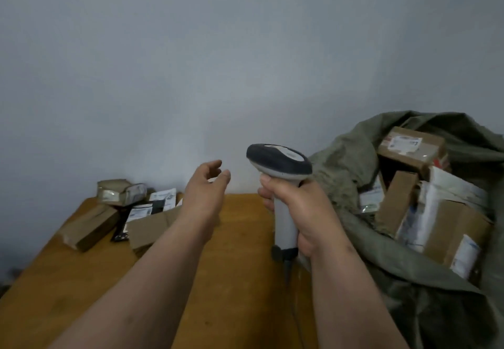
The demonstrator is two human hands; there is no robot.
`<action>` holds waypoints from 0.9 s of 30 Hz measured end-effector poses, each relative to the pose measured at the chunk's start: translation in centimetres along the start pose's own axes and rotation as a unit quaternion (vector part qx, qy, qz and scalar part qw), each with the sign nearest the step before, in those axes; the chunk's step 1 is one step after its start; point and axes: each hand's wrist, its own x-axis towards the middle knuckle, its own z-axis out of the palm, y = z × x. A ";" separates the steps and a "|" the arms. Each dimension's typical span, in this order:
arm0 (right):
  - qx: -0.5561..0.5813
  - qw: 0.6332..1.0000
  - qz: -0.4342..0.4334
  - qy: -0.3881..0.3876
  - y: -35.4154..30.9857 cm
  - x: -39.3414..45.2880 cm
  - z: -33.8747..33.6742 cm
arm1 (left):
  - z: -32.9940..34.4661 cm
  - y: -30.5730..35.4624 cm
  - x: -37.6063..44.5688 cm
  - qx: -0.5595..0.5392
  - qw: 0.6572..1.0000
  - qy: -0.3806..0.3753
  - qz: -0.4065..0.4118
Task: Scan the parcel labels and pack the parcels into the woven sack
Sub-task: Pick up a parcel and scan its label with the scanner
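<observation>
My right hand grips the white handle of a barcode scanner, whose dark head points left above the wooden table. My left hand hovers empty above the table's far edge, fingers loosely curled. Several parcels, brown boxes and white-labelled bags, lie in a heap at the table's far left. At the right the green woven sack lies open, with several cardboard boxes and white parcels inside it.
A plain grey wall rises behind the table. The scanner's cable hangs from the handle base down over the table. The sack's fabric drapes over the table's right side.
</observation>
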 end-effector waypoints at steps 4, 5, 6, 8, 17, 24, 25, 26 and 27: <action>-0.024 0.997 0.061 -0.027 4.4 0.1 8.6 | -8.8 -5.7 1.3 0.003 0.997 0.021 -0.075; -0.029 0.996 0.075 -0.027 5.6 0.0 10.3 | -10.6 -7.2 1.6 0.010 0.995 0.026 -0.092; -0.032 0.995 0.089 -0.027 6.7 -0.1 11.8 | -12.3 -8.7 1.9 0.019 0.994 0.029 -0.108; -0.038 0.992 0.121 -0.023 8.7 -0.3 14.1 | -14.8 -11.4 2.3 0.038 0.988 0.030 -0.145; -0.072 0.973 0.219 -0.009 15.6 3.1 18.5 | -18.7 -19.9 6.7 0.115 0.967 0.010 -0.228; -0.085 0.958 0.273 -0.010 21.4 8.7 19.7 | -17.6 -23.7 13.4 0.355 0.919 -0.004 -0.173; -0.086 0.956 0.280 -0.009 22.2 9.4 19.7 | -17.3 -24.2 14.4 0.385 0.908 -0.014 -0.165; -0.090 0.953 0.288 -0.010 22.8 10.0 19.7 | -16.9 -24.7 15.3 0.409 0.898 -0.026 -0.159; -0.094 0.951 0.294 -0.013 23.5 10.6 19.7 | -16.5 -25.2 16.1 0.431 0.889 -0.038 -0.152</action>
